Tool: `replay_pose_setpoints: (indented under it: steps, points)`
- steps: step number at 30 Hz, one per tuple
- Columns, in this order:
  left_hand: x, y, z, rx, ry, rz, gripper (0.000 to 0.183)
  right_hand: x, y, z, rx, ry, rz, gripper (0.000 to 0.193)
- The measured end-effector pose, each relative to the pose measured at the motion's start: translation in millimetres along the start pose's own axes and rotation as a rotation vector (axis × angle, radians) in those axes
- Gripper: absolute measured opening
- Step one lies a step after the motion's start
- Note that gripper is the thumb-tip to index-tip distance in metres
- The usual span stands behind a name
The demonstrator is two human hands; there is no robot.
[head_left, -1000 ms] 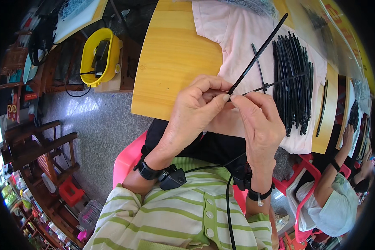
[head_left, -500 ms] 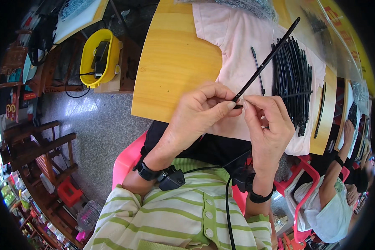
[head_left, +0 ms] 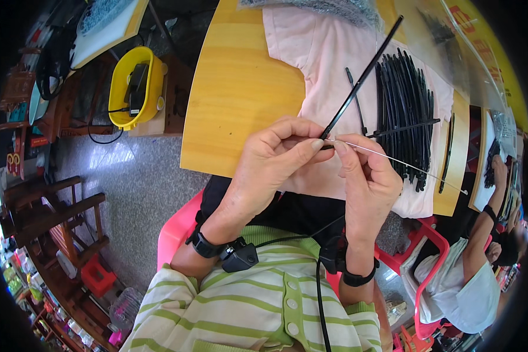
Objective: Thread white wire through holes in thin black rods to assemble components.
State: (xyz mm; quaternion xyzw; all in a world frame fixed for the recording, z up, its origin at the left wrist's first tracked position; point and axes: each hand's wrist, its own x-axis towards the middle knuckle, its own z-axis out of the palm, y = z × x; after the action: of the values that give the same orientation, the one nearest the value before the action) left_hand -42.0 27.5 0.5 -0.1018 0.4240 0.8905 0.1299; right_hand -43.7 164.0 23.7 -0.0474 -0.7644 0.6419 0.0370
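My left hand (head_left: pixel 271 154) pinches the lower end of a long thin black stick (head_left: pixel 366 71) between thumb and forefinger; the stick slants up to the right. My right hand (head_left: pixel 369 186) is closed beside it, thumb and forefinger gripping a thin pale wire (head_left: pixel 413 166). One end of the wire reaches the stick's lower end at my left fingertips; the other runs out to the right and has a small tip. Whether the wire enters the stick cannot be made out. Beyond my right hand lies a pile of black sticks (head_left: pixel 402 111) on a pink shirt (head_left: pixel 328 88).
The shirt covers part of a wooden table (head_left: pixel 246 88). Clear plastic bags (head_left: pixel 317 9) lie at its far side. A yellow bin (head_left: pixel 118 94) holding a black device stands left, near wooden chairs (head_left: pixel 70 223). At the right a co-worker's arm (head_left: pixel 481 223) reaches to another table.
The thin wire now shows, stretching right from my right fingers. My hands and the black stick have shifted slightly left in the picture, as has the whole view.
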Motion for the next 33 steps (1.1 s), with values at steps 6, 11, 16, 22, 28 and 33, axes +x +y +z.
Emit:
replay_pose_setpoints:
  steps: [6,11,16,22,28,33]
  points:
    - [-0.2,1.2,-0.8,-0.01,0.017,-0.043,0.019,0.6,-0.3,1.8,-0.289,0.018,-0.209,0.008]
    - [-2.4,0.4,-1.0,-0.008,0.066,-0.035,0.02,1.0,4.9,4.9,-0.261,0.007,-0.247,0.008]
    - [-2.2,0.7,-1.0,-0.013,0.053,-0.02,0.019,2.3,11.0,3.9,-0.28,-0.027,-0.328,0.008]
    - [-2.2,2.8,-0.1,0.045,0.061,0.027,0.018,6.6,10.9,3.8,-0.409,-0.047,-0.479,0.016]
    - [-1.0,1.1,-0.5,0.091,0.057,0.09,0.013,7.0,11.5,3.7,-0.487,-0.049,-0.509,0.018]
    - [-1.9,0.6,-2.5,0.088,0.048,0.109,0.009,7.2,10.8,2.0,-0.545,-0.081,-0.551,0.019]
